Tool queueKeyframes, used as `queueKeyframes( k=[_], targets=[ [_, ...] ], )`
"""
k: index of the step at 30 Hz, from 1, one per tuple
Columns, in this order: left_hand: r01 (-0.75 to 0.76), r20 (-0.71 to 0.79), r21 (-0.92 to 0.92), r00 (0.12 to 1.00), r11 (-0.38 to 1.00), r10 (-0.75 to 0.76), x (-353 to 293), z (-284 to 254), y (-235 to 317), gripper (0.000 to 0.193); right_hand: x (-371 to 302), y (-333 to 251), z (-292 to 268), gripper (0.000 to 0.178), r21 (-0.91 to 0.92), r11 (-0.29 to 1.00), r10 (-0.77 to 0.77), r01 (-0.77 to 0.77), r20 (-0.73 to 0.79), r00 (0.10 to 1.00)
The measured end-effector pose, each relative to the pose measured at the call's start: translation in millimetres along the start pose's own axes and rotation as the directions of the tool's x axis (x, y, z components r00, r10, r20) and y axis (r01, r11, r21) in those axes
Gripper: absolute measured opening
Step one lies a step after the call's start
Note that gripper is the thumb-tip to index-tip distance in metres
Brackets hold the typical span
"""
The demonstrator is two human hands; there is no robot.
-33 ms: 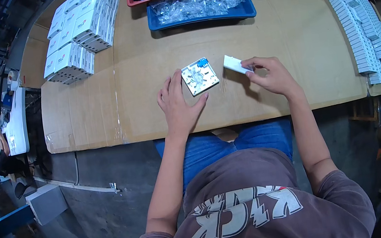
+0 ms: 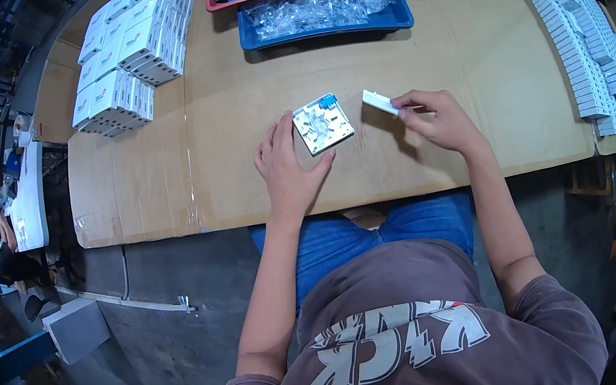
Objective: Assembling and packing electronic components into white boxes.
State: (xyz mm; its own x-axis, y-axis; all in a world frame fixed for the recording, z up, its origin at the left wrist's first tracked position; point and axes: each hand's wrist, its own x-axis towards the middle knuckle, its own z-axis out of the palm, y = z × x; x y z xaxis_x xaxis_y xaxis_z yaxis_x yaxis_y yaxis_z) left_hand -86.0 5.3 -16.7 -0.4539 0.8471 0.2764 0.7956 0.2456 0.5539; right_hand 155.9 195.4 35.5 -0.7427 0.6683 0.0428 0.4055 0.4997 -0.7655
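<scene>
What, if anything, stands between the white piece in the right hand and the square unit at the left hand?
Nothing visible: only the cardboard tabletop shows between the white piece in the right hand and the square unit at the left hand.

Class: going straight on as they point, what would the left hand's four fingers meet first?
Past the white case beside it, the left hand would probably meet the blue tray of clear plastic pieces; fisheye bending leaves the line uncertain.

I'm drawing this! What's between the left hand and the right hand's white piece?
The square white case, then brown cardboard, as the head view shows.
</scene>
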Motion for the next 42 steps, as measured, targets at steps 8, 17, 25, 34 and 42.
queueKeyframes(
  k=[8, 17, 25, 34, 42],
  targets=[
    [-0.005, 0.011, -0.466, 1.0, 0.885, 0.011, 9, -4, 8, 0.09, 25, 59, 0, 0.027, 0.042, 0.99, 0.139, -0.133, -0.373, 0.917],
    [0.286, 0.291, -0.957, 0.919, -0.056, -0.265, -17, -9, 38, 0.083, 19, 25, 46, 0.066, -0.397, 0.909, -0.033, -0.125, -0.369, 0.929],
    [0.385, 0.602, -0.626, 0.791, -0.678, -0.107, -19, -8, 58, 0.077, -1, -52, 10, 0.089, 0.975, 0.212, -0.174, 0.061, -0.024, 0.984],
    [0.495, 0.673, -0.54, 0.74, -0.681, 0.006, -19, -9, 71, 0.078, -2, -57, 18, 0.075, 0.993, -0.096, -0.183, -0.071, 0.053, 0.982],
    [0.569, 0.729, -0.562, 0.684, -0.601, -0.034, -20, -14, 83, 0.078, 2, -58, 29, 0.071, 0.934, 0.349, -0.069, -0.076, 0.106, 0.992]
  ],
)
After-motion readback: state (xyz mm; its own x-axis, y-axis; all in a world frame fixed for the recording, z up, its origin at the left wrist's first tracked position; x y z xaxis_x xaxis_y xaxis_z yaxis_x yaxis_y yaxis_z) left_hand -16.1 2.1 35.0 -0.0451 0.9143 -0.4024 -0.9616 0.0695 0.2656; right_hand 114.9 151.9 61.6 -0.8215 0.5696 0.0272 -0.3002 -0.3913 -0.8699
